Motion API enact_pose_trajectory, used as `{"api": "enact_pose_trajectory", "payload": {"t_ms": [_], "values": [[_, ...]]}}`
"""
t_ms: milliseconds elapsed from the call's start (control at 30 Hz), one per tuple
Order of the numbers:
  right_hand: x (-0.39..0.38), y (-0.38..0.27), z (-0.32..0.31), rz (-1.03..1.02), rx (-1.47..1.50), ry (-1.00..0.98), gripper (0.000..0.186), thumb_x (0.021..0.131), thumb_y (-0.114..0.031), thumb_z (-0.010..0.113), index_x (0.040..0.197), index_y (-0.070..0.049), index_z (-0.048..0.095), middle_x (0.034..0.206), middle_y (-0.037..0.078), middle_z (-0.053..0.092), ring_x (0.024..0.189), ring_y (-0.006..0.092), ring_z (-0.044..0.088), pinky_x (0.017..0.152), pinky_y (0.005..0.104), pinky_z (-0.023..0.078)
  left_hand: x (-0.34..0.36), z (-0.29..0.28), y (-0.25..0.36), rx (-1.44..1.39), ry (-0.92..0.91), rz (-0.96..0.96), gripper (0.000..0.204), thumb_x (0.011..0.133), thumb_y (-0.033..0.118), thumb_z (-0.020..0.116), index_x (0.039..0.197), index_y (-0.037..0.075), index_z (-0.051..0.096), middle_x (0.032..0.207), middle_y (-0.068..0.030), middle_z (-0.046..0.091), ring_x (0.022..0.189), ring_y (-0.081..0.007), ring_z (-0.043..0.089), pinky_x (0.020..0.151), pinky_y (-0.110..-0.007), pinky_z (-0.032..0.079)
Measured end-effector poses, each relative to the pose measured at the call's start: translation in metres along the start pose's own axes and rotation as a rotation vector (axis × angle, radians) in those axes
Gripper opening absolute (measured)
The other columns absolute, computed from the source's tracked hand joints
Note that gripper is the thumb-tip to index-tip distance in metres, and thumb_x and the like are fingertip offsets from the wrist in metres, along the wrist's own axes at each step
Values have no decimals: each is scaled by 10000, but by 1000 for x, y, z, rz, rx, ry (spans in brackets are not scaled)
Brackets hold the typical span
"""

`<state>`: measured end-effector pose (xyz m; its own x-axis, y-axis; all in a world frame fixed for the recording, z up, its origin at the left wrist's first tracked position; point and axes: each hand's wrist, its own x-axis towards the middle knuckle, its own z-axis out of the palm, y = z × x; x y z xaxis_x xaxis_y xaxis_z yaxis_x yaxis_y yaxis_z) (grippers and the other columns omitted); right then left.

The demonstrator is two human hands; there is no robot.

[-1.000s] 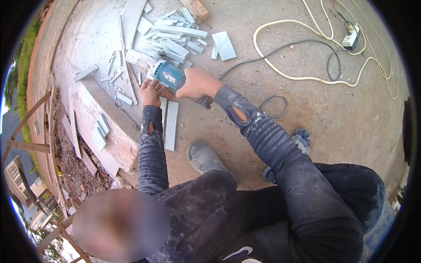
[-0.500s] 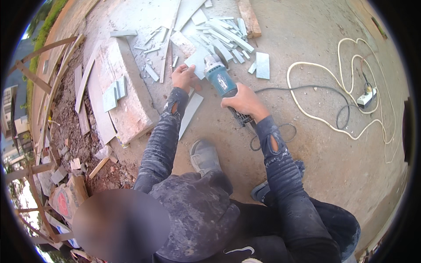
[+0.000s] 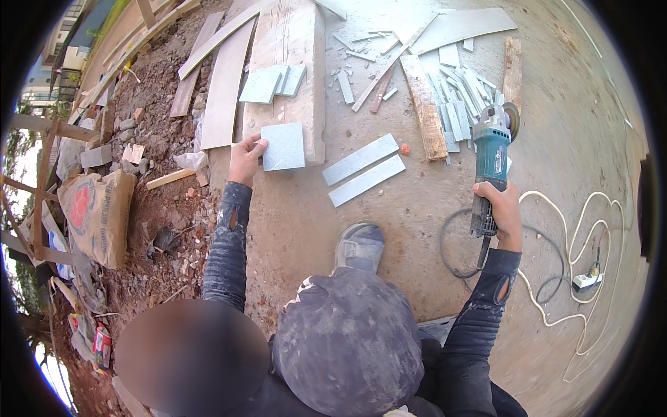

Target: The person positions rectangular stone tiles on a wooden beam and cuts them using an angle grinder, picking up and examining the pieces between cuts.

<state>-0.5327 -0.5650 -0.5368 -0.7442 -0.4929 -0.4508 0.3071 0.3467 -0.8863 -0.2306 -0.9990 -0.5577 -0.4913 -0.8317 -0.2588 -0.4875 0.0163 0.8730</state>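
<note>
My left hand (image 3: 246, 158) pinches the left edge of a square grey-blue tile (image 3: 283, 146), thumb on its face. The tile is held at the near end of a pale concrete block (image 3: 286, 48); whether it touches the block I cannot tell. On that block lie a few smaller tile pieces (image 3: 267, 84). Off to the right, my right hand (image 3: 501, 212) is wrapped round the black rear body of a teal angle grinder (image 3: 492, 149). Its disc (image 3: 512, 120) points away from me, near a heap of cut strips (image 3: 458, 104). Whether the disc spins is not visible.
Two long tile strips (image 3: 365, 169) lie on the ground between my hands. Beyond them is a worn wooden block (image 3: 424, 111). The grinder's dark cord (image 3: 445, 243) loops toward a white power strip (image 3: 588, 281) and cream cable (image 3: 549, 316). At left lies a paper sack (image 3: 97, 215).
My hands have moved apart. The left one has carried a tile left to the concrete block; the right has taken the grinder rightward, away from the tile. My view has turned left.
</note>
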Motion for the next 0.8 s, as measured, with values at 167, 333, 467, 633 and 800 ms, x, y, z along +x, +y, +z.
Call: {"api": "enact_pose_trajectory", "payload": {"t_ms": [167, 333, 467, 633, 800], "values": [[5, 0, -4, 47, -17, 26, 242, 715, -179, 702, 876, -45, 582, 724, -5, 561, 592, 83, 520, 558, 245, 416, 14, -23, -1, 271, -17, 1, 315, 898, 175, 663, 1144, -22, 651, 849, -52, 692, 718, -102, 632, 637, -266, 515], [5, 2, -7, 35, -9, 50, 254, 716, -177, 704, 892, -40, 583, 725, -4, 560, 580, 81, 515, 546, 246, 413, 44, -15, 29, 894, 23, 154, 380, 833, 245, 737, 1128, 19, 658, 949, -84, 693, 754, -209, 663, 685, -335, 540], [-1, -4, -1, 55, 4, 50, 236, 721, -187, 701, 863, -36, 590, 712, -8, 559, 576, 76, 510, 537, 245, 409, 70, 17, 87, 1198, 14, 785, 674, 688, 222, 825, 1299, 103, 567, 1286, -128, 558, 1138, -308, 562, 944, -396, 469], [-5, -11, 0, 38, 2, 39, 223, 719, -203, 700, 821, -33, 598, 696, -8, 562, 564, 73, 504, 532, 244, 404, 147, 51, 111, 1568, -338, 829, 982, 588, 223, 892, 1437, 118, 409, 1439, -141, 429, 1308, -313, 440, 1136, -372, 343], [-14, -12, -7, 42, -13, 84, 251, 700, -215, 708, 833, -31, 600, 700, -1, 563, 565, 77, 503, 528, 244, 403, 162, 72, 137, 1552, -580, 597, 1005, 547, 203, 900, 1415, 49, 417, 1413, -165, 453, 1282, -323, 468, 1115, -356, 374]]}}
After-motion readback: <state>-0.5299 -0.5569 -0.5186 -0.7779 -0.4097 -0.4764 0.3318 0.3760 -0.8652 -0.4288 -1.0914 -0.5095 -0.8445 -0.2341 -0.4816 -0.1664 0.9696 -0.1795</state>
